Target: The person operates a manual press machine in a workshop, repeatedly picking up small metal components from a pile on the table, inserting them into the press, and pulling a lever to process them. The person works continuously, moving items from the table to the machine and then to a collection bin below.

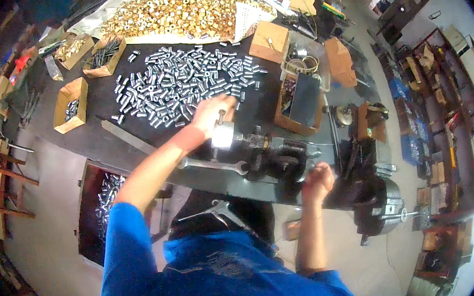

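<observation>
My left hand [213, 112] reaches across the bench to the near edge of a pile of small silver metal sleeves [183, 78]. Its fingers are curled, and what they hold, if anything, is hidden. Just below it stands a silver metal block [223, 136] with a bolt on top, part of a dark bench-mounted fixture [287, 157]. At that fixture's right end my right hand [317, 181] is closed into a fist; whatever it grips cannot be made out. An open-end wrench [216, 165] lies along the bench's front edge, left of the fixture.
Brass nuts [171, 16] are heaped on a sheet at the back. Small cardboard boxes [71, 105] stand left, and a box with a dark plate [301, 103] stands right. An air gun [217, 210] hangs in front. A bin of sleeves [107, 202] sits below left; a vise [378, 202] is right.
</observation>
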`<state>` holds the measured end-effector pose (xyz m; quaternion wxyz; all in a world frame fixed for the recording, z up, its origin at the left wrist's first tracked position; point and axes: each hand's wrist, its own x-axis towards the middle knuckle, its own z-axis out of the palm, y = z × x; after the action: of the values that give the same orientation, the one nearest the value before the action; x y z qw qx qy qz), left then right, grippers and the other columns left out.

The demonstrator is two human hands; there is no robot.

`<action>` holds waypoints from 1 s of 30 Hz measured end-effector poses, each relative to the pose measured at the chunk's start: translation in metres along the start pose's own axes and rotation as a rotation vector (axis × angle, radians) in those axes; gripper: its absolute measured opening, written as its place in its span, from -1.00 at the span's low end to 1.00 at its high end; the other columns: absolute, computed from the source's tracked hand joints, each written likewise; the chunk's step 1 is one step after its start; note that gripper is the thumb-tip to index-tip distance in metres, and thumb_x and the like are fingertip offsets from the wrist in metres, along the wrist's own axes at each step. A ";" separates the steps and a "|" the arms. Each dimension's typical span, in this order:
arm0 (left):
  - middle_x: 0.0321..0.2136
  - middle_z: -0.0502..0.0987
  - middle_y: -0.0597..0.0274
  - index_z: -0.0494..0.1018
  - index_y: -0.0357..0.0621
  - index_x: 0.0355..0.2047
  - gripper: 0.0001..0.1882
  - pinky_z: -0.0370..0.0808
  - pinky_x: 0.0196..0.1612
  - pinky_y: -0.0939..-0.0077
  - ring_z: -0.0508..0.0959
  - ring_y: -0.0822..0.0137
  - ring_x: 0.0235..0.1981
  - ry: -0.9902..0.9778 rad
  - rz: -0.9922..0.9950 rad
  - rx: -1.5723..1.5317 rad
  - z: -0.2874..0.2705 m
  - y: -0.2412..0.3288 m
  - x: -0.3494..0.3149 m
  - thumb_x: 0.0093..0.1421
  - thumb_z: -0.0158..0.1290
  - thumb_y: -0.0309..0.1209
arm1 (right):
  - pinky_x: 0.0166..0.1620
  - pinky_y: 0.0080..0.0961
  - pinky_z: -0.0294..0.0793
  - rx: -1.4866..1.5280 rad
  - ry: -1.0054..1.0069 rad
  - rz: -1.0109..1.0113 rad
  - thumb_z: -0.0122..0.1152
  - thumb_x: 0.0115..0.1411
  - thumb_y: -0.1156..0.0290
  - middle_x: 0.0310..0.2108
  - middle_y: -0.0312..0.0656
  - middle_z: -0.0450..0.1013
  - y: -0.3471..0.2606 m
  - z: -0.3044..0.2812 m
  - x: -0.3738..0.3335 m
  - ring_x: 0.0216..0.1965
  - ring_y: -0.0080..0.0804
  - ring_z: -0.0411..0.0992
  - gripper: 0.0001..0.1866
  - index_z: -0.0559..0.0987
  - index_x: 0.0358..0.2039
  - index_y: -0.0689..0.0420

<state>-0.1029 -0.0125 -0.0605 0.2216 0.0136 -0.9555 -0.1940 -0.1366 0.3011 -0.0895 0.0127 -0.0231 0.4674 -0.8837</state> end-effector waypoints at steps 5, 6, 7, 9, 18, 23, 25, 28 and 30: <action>-0.49 0.44 0.07 0.36 -0.24 -0.43 -0.78 0.44 -0.47 0.30 0.51 0.15 -0.51 -0.149 0.097 0.314 0.034 0.012 0.030 -0.15 0.00 -0.45 | -0.73 -0.76 -0.08 -0.037 0.016 0.022 0.03 0.11 0.21 -0.69 -0.38 0.20 -0.004 -0.003 0.002 -0.75 -0.71 0.02 -0.73 0.39 -0.50 0.19; -0.49 0.44 0.08 0.37 -0.24 -0.44 -0.79 0.44 -0.48 0.31 0.51 0.15 -0.51 -0.154 0.098 0.326 0.036 0.014 0.029 -0.15 0.00 -0.46 | -0.72 -0.75 -0.08 -0.034 0.006 0.016 0.03 0.11 0.21 -0.69 -0.38 0.20 -0.003 -0.005 0.001 -0.75 -0.71 0.02 -0.72 0.39 -0.49 0.19; -0.49 0.44 0.08 0.37 -0.24 -0.45 -0.80 0.44 -0.48 0.32 0.51 0.15 -0.51 -0.159 0.095 0.340 0.037 0.013 0.027 -0.16 -0.01 -0.47 | -0.72 -0.75 -0.07 -0.031 -0.007 0.013 0.04 0.11 0.21 -0.68 -0.38 0.21 -0.002 -0.006 0.001 -0.75 -0.70 0.02 -0.72 0.39 -0.49 0.19; -0.50 0.46 0.04 0.39 -0.27 -0.48 -0.81 0.44 -0.45 0.30 0.51 0.12 -0.51 -0.132 0.037 0.166 0.033 0.005 0.018 -0.18 -0.02 -0.47 | -0.72 -0.75 -0.07 -0.042 0.032 0.023 0.01 0.11 0.25 -0.69 -0.39 0.21 -0.001 -0.005 0.001 -0.75 -0.70 0.03 -0.76 0.39 -0.49 0.19; -0.46 0.46 0.23 0.42 -0.32 -0.34 -0.84 0.43 -0.44 0.65 0.46 0.48 -0.52 0.054 -0.374 -1.323 -0.098 0.013 -0.074 0.02 0.03 -0.59 | -0.71 -0.75 -0.10 -0.054 0.115 0.111 -0.17 0.12 0.37 -0.69 -0.44 0.20 -0.006 -0.001 -0.002 -0.75 -0.73 0.03 -0.85 0.38 -0.48 0.12; -0.49 0.49 0.19 0.43 -0.37 -0.36 -0.86 0.46 -0.36 0.63 0.51 0.44 -0.50 -0.051 -0.276 -1.284 -0.107 0.029 -0.075 0.02 0.05 -0.62 | -0.72 -0.74 -0.09 -0.010 0.027 0.107 -0.16 0.11 0.40 -0.72 -0.42 0.16 -0.007 0.001 -0.002 -0.76 -0.71 0.01 -0.86 0.37 -0.49 0.13; -0.49 0.49 0.19 0.44 -0.38 -0.38 -0.87 0.45 -0.38 0.62 0.50 0.45 -0.51 -0.055 -0.260 -1.254 -0.105 0.028 -0.070 0.02 0.05 -0.62 | -0.72 -0.74 -0.09 -0.002 -0.015 0.108 -0.16 0.10 0.41 -0.73 -0.40 0.15 -0.009 0.000 -0.003 -0.76 -0.70 -0.02 -0.86 0.37 -0.49 0.14; -0.50 0.50 0.20 0.44 -0.39 -0.40 -0.89 0.45 -0.40 0.62 0.49 0.47 -0.53 -0.053 -0.182 -1.070 -0.106 0.029 -0.065 0.01 0.04 -0.62 | -0.73 -0.71 -0.12 -0.040 0.034 0.085 -0.16 0.09 0.42 -0.73 -0.38 0.15 -0.014 -0.003 -0.007 -0.77 -0.69 -0.04 -0.87 0.37 -0.48 0.16; -0.52 0.50 0.20 0.45 -0.39 -0.41 -0.90 0.44 -0.41 0.63 0.48 0.48 -0.54 -0.074 -0.195 -1.056 -0.111 0.031 -0.064 0.01 0.03 -0.63 | -0.73 -0.70 -0.13 -0.029 -0.003 0.057 -0.15 0.08 0.43 -0.73 -0.37 0.14 -0.019 -0.002 -0.012 -0.77 -0.68 -0.04 -0.88 0.37 -0.48 0.18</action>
<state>0.0040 -0.0170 0.0165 0.1455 -0.0178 -0.7293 -0.6684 -0.1243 0.3146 -0.0752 0.0382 -0.0114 0.4805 -0.8761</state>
